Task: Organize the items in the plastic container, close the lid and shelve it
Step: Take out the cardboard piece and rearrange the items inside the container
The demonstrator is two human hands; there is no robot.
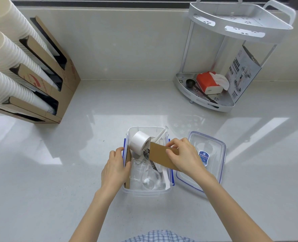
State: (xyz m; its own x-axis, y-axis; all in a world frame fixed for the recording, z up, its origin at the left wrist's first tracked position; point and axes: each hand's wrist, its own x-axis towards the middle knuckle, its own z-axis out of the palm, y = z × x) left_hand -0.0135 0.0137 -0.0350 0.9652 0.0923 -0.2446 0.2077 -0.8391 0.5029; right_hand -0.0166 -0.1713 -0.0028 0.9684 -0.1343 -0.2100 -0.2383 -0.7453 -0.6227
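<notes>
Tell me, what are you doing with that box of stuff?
A person is tidying a clear plastic container on the counter. The right hand holds a brown cardboard piece over it, while the left hand steadies its left wall. A white tape roll, a spoon and glass cups sit inside. The lid lies off, to the right.

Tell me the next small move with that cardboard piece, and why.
Probably lower the cardboard into the container along its right wall. The right hand holds it tilted above the rim, the left hand steadies the left wall, and the lid lies off to the right.
</notes>
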